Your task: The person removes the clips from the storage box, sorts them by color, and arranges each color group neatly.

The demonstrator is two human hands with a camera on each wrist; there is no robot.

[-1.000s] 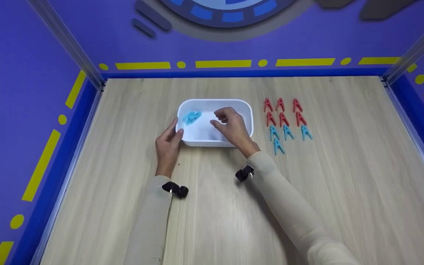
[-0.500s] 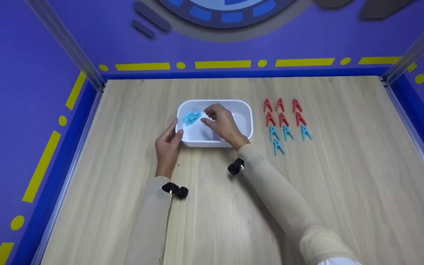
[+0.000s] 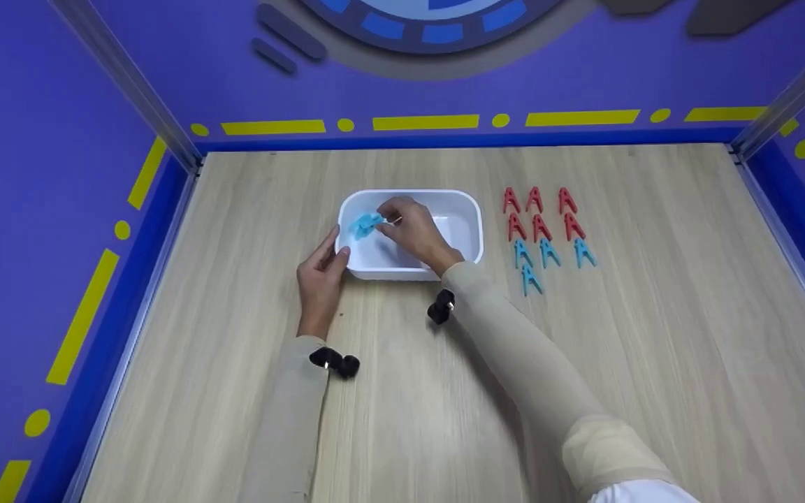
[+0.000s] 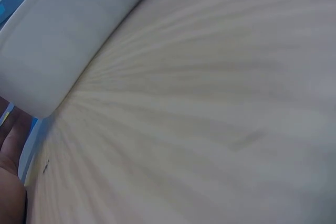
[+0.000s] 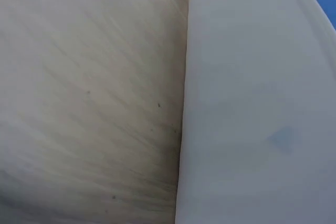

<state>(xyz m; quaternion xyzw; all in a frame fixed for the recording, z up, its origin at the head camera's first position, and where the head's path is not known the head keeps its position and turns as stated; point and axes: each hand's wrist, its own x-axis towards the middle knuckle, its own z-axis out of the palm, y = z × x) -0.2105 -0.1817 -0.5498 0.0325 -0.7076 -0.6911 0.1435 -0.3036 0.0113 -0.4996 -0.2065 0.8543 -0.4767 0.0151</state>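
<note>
A white plastic tub (image 3: 409, 274) stands on the table with a small cluster of light blue clothespins (image 3: 363, 226) at its left end. My right hand (image 3: 413, 227) reaches down into it, thumb and forefinger closing on a blue clothespin at the cluster's right side; the fingertips partly hide it. Against the tub's left front corner rests my left hand (image 3: 320, 272), thumb and fingers fairly straight along the outside. The left wrist view shows a few fingers (image 4: 14, 137) beside the tub wall (image 4: 63, 40). In the right wrist view only the tub's outer wall (image 5: 252, 98) fills the right side.
Right of the tub, red clothespins (image 3: 516, 227) lie in two rows on the wooden table (image 3: 654, 314). Blue clothespins (image 3: 549, 253) lie in rows nearer the front. Blue panels (image 3: 444, 84) with yellow marks wall in the table's back and sides.
My right hand has moved left and slightly down inside the tub, from its middle to the blue clothespins, and its fingertips have drawn together. The left hand stays at the tub's corner.
</note>
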